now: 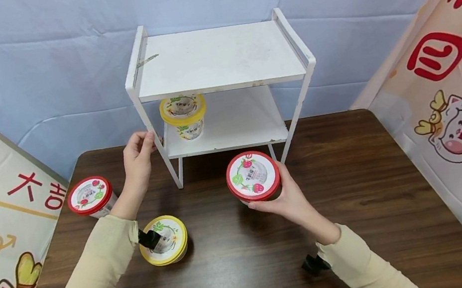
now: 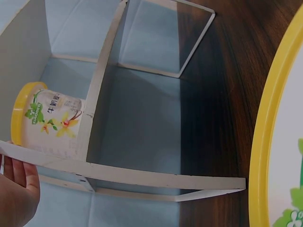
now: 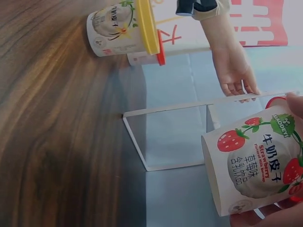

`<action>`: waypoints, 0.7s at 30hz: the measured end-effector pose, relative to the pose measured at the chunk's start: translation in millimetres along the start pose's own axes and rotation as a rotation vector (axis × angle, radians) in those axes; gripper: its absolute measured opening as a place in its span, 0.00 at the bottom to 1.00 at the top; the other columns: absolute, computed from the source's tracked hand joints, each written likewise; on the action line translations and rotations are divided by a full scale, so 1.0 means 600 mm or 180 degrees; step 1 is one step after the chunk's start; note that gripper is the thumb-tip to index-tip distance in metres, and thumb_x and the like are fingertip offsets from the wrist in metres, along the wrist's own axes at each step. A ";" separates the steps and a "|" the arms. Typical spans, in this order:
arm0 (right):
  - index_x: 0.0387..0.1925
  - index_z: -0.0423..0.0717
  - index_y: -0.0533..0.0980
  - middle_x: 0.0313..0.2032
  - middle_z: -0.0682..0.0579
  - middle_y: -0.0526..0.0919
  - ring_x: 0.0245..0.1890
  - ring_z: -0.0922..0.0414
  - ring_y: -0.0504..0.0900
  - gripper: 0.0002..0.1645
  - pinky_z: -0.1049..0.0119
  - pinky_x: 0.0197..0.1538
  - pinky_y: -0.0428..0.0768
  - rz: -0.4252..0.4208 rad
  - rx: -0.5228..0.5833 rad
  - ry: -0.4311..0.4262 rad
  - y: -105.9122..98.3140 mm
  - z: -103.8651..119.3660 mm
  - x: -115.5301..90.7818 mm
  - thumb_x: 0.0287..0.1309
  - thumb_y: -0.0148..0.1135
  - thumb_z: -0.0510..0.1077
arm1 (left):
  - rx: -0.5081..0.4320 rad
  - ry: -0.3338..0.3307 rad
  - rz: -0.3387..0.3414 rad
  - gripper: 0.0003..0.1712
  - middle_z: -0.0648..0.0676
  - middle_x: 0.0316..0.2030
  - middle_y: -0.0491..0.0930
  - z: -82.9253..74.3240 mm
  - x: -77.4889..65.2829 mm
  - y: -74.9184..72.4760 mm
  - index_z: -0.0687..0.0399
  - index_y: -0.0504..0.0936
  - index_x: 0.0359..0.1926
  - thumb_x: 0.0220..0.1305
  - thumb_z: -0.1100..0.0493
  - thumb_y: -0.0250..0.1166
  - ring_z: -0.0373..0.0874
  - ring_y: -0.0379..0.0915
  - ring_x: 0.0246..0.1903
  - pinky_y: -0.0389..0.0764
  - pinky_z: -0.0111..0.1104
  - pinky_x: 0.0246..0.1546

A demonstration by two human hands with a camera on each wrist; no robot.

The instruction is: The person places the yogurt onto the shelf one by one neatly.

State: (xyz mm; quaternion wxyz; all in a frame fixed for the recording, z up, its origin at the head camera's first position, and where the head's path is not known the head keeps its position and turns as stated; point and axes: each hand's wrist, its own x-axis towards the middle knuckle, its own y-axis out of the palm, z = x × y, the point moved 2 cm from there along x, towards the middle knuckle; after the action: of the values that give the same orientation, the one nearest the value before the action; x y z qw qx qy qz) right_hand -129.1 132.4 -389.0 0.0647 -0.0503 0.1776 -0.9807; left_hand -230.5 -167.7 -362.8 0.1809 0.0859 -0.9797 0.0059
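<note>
My right hand (image 1: 289, 195) grips a red-lidded strawberry tub (image 1: 252, 176) in front of the shelf rack, above the table. In the right wrist view the tub (image 3: 255, 163) is tilted, with fingers beneath it and the thumb at its lid end. With fingers and thumb, my left hand (image 1: 137, 161) holds the left front post of the white two-tier shelf rack (image 1: 217, 58). On the rack's lower shelf, at the left, stands a yellow-lidded tub (image 1: 183, 113), printed with a vanilla flower in the left wrist view.
Another yellow-lidded tub (image 1: 170, 244) stands on the dark wooden table (image 1: 355, 184) beneath my left forearm, which partly covers its lid. A second red-lidded tub (image 1: 90, 195) is at the table's left edge. Pale blue cloth (image 1: 42, 68) hangs behind; printed banners flank both sides.
</note>
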 end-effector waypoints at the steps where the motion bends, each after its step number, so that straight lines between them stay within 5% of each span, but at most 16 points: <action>1: 0.65 0.43 0.50 0.59 0.46 0.62 0.57 0.51 0.63 0.60 0.49 0.57 0.68 0.0006 -0.0001 -0.0010 0.000 0.002 0.001 0.32 0.77 0.41 | -0.0006 -0.0001 -0.0002 0.07 0.42 0.28 0.76 0.000 0.000 0.000 0.52 0.73 0.31 0.67 0.63 0.52 0.35 0.71 0.31 0.72 0.24 0.37; 21: 0.66 0.45 0.49 0.61 0.49 0.60 0.58 0.53 0.61 0.58 0.49 0.57 0.67 0.0094 0.0125 -0.0169 -0.013 0.041 0.015 0.36 0.74 0.41 | -0.0040 -0.0015 0.0025 0.07 0.43 0.28 0.76 -0.002 0.000 0.000 0.51 0.72 0.30 0.67 0.64 0.52 0.36 0.71 0.31 0.72 0.24 0.36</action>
State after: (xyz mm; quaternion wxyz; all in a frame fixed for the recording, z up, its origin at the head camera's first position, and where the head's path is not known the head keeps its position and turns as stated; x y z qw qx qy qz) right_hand -135.8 130.3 -362.7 0.0848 -0.0725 0.1572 -0.9812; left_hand -230.3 -167.8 -361.8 0.1791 0.0808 -0.9805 0.0003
